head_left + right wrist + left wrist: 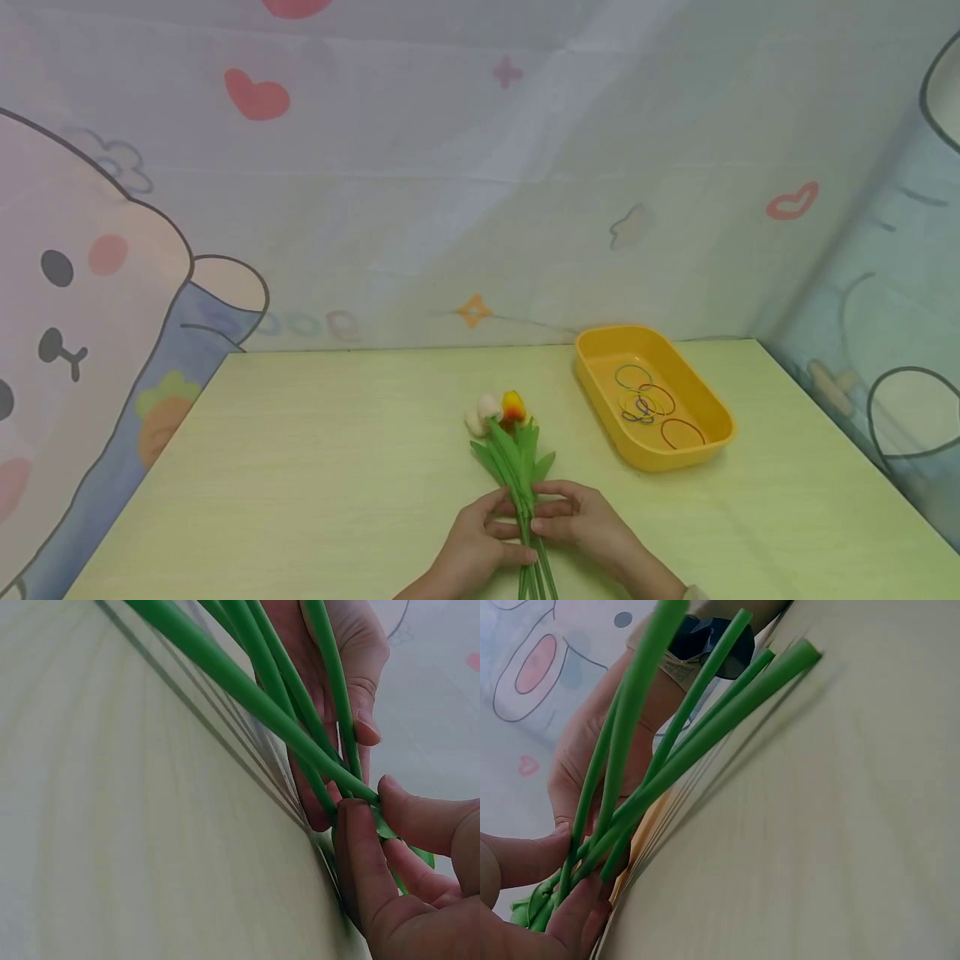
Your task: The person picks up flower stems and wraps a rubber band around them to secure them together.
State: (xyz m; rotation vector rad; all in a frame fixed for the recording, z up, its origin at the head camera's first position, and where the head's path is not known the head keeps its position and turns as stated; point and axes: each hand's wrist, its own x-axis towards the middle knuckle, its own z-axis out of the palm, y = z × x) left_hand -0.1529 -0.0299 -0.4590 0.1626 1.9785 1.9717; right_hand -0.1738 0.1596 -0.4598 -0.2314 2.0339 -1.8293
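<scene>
A small bunch of artificial tulips (519,454), with white heads and a yellow-and-red one, points away from me. Its green stems (705,742) cross and fan out toward the near edge. My left hand (480,537) grips the bunch from the left, just under the leaves, its thumb across the stems. From the right, my right hand (585,527) pinches the same stems between thumb and fingers, as the right wrist view shows up close at the fingers (367,862). The flower heads are out of both wrist views.
A yellow tray (600,400) stands at the back right of the pale table (300,467). Several coloured rubber bands (643,402) lie in it. Behind the table hangs a printed cloth (420,167) with hearts and a cartoon animal.
</scene>
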